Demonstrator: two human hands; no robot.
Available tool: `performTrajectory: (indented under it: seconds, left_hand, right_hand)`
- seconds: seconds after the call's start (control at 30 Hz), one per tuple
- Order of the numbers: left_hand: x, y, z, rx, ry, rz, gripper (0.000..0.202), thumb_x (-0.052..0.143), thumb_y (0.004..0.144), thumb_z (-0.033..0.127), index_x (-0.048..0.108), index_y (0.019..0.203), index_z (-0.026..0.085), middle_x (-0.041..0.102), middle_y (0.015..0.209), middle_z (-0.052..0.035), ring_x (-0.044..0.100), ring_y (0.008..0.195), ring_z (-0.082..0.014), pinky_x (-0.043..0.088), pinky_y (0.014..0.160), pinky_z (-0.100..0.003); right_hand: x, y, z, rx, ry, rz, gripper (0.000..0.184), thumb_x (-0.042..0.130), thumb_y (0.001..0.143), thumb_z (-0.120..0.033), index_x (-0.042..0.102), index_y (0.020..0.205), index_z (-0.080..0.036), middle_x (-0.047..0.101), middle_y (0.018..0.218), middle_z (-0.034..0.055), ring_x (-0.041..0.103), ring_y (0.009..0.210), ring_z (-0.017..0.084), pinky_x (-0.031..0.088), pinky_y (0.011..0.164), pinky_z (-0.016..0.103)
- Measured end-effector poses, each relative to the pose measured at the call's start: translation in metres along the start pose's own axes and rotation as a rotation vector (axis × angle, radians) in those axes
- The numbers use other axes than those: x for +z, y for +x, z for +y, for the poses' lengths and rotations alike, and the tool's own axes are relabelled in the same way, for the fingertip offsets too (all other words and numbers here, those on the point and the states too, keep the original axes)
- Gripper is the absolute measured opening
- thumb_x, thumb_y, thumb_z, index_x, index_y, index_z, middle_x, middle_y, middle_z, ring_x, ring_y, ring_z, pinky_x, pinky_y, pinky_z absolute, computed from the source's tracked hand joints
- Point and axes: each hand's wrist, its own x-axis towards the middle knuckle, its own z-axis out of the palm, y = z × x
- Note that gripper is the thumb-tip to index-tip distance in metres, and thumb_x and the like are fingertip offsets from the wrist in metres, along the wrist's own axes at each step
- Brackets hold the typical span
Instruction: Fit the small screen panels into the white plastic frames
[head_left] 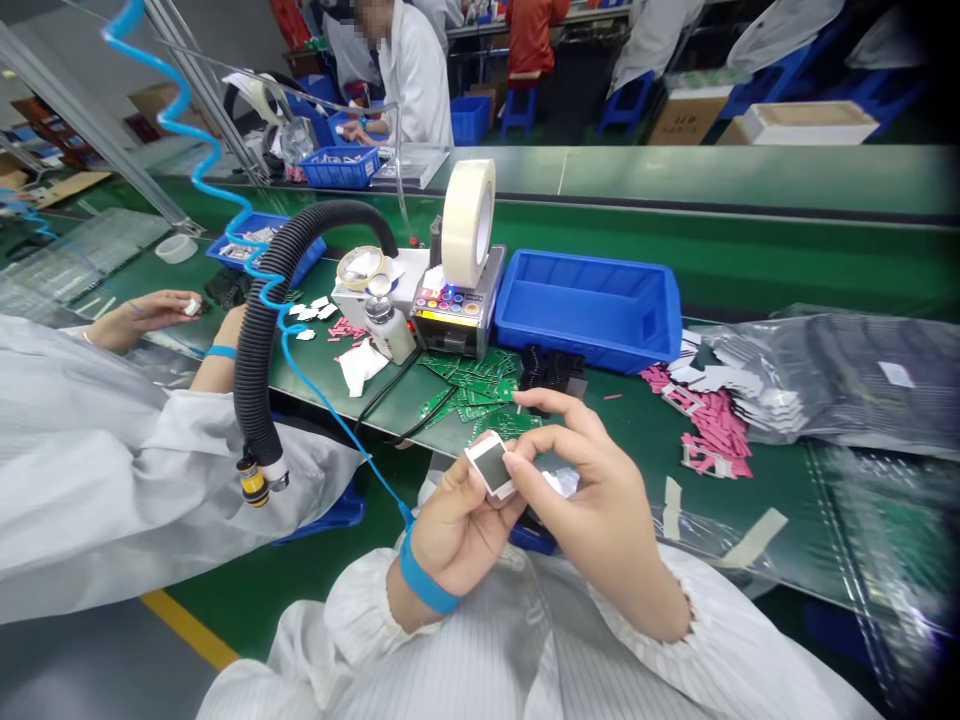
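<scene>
1. White-framed square piece point(489, 465) w/ matte dark grey centre is held btwn both hands, just off the near edge of the green surface point(622, 412), its face tilted up toward the person.
2. L hand point(454, 525), w/ blue wrist strap point(429, 577), supports it from below. R hand point(589, 490) pinches the opposite side w/ thumb and index. Hands are together, both clamped on the same piece.
3. Shiny foil scrap point(561, 482) shows just behind R hand; can't tell if it's gripped.
4. Progress: one piece is in hand, and plenty of loose stock remains. Thin, glossy green PCBs point(469, 385) lie in an untidy heap; ridged black parts point(551, 368) sit beside them. Pink-and-white strips point(709, 425) are scattered to the right, next to a crinkled clear plastic bag point(832, 380) of pale sheets. Can't tell how many pieces are finished.
5. Further back: tape dispenser point(457, 318) w/ tall white tape roll point(469, 222), smooth blue plastic tote point(589, 310), and corrugated black hose point(262, 330) arching down to a yellow-banded nozzle point(253, 482).
6. Co-worker's hand point(142, 320), on the left, pinches a small white bit point(193, 307), well apart from the square piece.
</scene>
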Motion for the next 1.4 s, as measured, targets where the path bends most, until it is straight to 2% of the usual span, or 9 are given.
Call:
performTrajectory:
  seconds: [0.23, 0.37, 0.47, 0.57, 0.77, 0.97, 1.13, 1.23, 1.4]
  left_hand:
    - [-0.007, 0.004, -0.001, 0.019, -0.014, 0.038, 0.028, 0.079, 0.063, 0.019, 0.071, 0.09, 0.02, 0.076, 0.086, 0.0004, 0.067, 0.079, -0.0088, 0.051, 0.077, -0.018]
    - [-0.014, 0.007, 0.003, 0.028, 0.002, 0.118, 0.021, 0.073, 0.069, 0.018, 0.071, 0.09, 0.018, 0.075, 0.09, -0.0011, 0.068, 0.086, -0.0117, 0.051, 0.08, -0.021]
    - [-0.024, 0.008, 0.01, -0.027, 0.014, 0.218, 0.015, 0.064, 0.078, 0.018, 0.07, 0.092, 0.02, 0.074, 0.094, -0.0004, 0.067, 0.088, -0.0097, 0.05, 0.079, -0.019]
    - [-0.037, 0.006, 0.021, -0.027, 0.086, 0.282, 0.01, 0.065, 0.077, 0.02, 0.072, 0.085, 0.021, 0.074, 0.092, 0.0002, 0.066, 0.089, -0.0095, 0.049, 0.082, -0.019]
    - [-0.056, -0.004, 0.036, -0.084, 0.6, 0.015, 0.023, 0.079, 0.062, 0.024, 0.074, 0.081, 0.013, 0.074, 0.077, -0.0058, 0.065, 0.077, -0.014, 0.047, 0.077, -0.024]
    - [-0.061, -0.005, 0.018, -0.188, 0.311, -0.004, 0.037, 0.08, 0.061, 0.028, 0.07, 0.094, 0.014, 0.069, 0.075, -0.0014, 0.061, 0.066, -0.0087, 0.047, 0.063, -0.02]
    - [-0.069, 0.005, 0.018, -0.132, 0.168, 0.069, 0.036, 0.075, 0.068, 0.028, 0.067, 0.1, 0.013, 0.072, 0.083, -0.0046, 0.066, 0.074, -0.0134, 0.052, 0.072, -0.026]
    - [-0.078, 0.011, 0.026, -0.128, 0.225, 0.111, 0.036, 0.07, 0.074, 0.026, 0.064, 0.106, 0.012, 0.073, 0.085, -0.0065, 0.068, 0.078, -0.0159, 0.05, 0.083, -0.032]
    - [-0.087, 0.022, 0.022, -0.157, 0.25, 0.087, 0.034, 0.077, 0.066, 0.026, 0.066, 0.094, 0.012, 0.073, 0.082, -0.0068, 0.067, 0.075, -0.0152, 0.049, 0.082, -0.032]
  right_hand:
    - [0.009, 0.002, 0.007, -0.07, -0.097, 0.007, 0.015, 0.057, 0.079, -0.023, 0.055, 0.064, -0.021, 0.065, 0.095, 0.0048, 0.06, 0.092, 0.024, 0.042, 0.083, 0.045]
    - [0.019, 0.0, 0.019, -0.311, -0.362, 0.101, 0.012, 0.056, 0.083, -0.023, 0.058, 0.094, -0.019, 0.062, 0.111, 0.0123, 0.054, 0.107, 0.027, 0.034, 0.095, 0.052]
    - [0.024, -0.007, 0.03, -0.634, -0.519, -0.111, 0.037, 0.053, 0.088, -0.035, 0.052, 0.12, -0.018, 0.053, 0.131, 0.0121, 0.04, 0.126, 0.03, 0.017, 0.106, 0.057]
    - [0.023, -0.016, 0.041, -0.742, -0.562, -0.428, 0.056, 0.049, 0.086, -0.053, 0.047, 0.129, -0.017, 0.047, 0.138, 0.0109, 0.029, 0.131, 0.036, 0.012, 0.105, 0.062]
    - [0.02, -0.024, 0.05, -0.578, -0.214, -0.288, 0.028, 0.044, 0.094, -0.026, 0.053, 0.116, -0.013, 0.064, 0.11, 0.0118, 0.054, 0.1, 0.021, 0.041, 0.084, 0.041]
    - [0.023, -0.029, 0.045, -0.686, -0.168, -0.067, 0.01, 0.052, 0.089, -0.014, 0.062, 0.09, -0.018, 0.071, 0.082, -0.0009, 0.053, 0.072, 0.013, 0.038, 0.078, 0.038]
    - [0.019, -0.015, 0.068, -0.521, -0.367, -0.247, 0.027, 0.041, 0.095, -0.034, 0.061, 0.1, -0.016, 0.069, 0.098, 0.0073, 0.061, 0.087, 0.017, 0.047, 0.075, 0.032]
    - [0.02, 0.009, 0.089, -0.237, -0.637, -0.355, 0.024, 0.043, 0.094, -0.026, 0.062, 0.101, -0.015, 0.068, 0.099, 0.0089, 0.065, 0.085, 0.018, 0.05, 0.069, 0.03]
    - [0.032, 0.038, 0.102, -0.138, -0.789, -0.491, 0.012, 0.056, 0.086, -0.021, 0.066, 0.083, -0.014, 0.068, 0.083, 0.0084, 0.067, 0.071, 0.02, 0.047, 0.056, 0.026]
